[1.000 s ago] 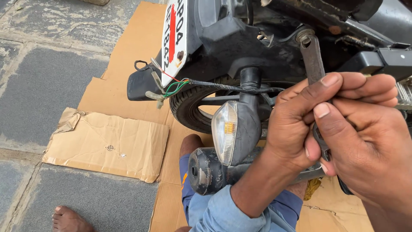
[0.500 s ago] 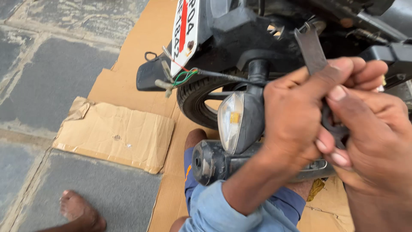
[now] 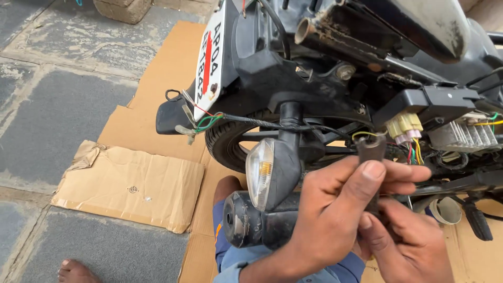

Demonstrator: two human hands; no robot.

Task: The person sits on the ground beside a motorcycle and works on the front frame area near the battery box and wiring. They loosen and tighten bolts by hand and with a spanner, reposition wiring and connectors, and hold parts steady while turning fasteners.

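Spanner (image 3: 371,152) first: we hold the flat metal tool upright in front of the stripped rear of a motorcycle (image 3: 335,68), its open jaw end poking up just under the pale yellow connector block (image 3: 404,126) and beside the coloured wires (image 3: 414,153). Our left hand (image 3: 335,220) has its fingers curled closed around the shaft, thumb pressed flat near the top; our right hand (image 3: 406,246) is cupped below it, fingers bent in around the lower part of the shaft, though how firmly we cannot tell, since the left hand hides much of it.

We judge the wiring to be the main risk. The spanner's head sits so near the thin red, green and yellow leads that a careless swing could snag one or tug the connector loose. The turn signal lamp (image 3: 270,170) hangs on its stalk just beside our left knuckles, and a slip of the tool could knock or crack its clear lens. A loose green and red wire bundle (image 3: 201,121) dangles by the number plate (image 3: 209,57), exposed to any pull. We also kneel on cardboard (image 3: 131,186) over stone paving, so a dropped tool could slide off under the rear tyre (image 3: 230,139), near the bare foot (image 3: 78,271).
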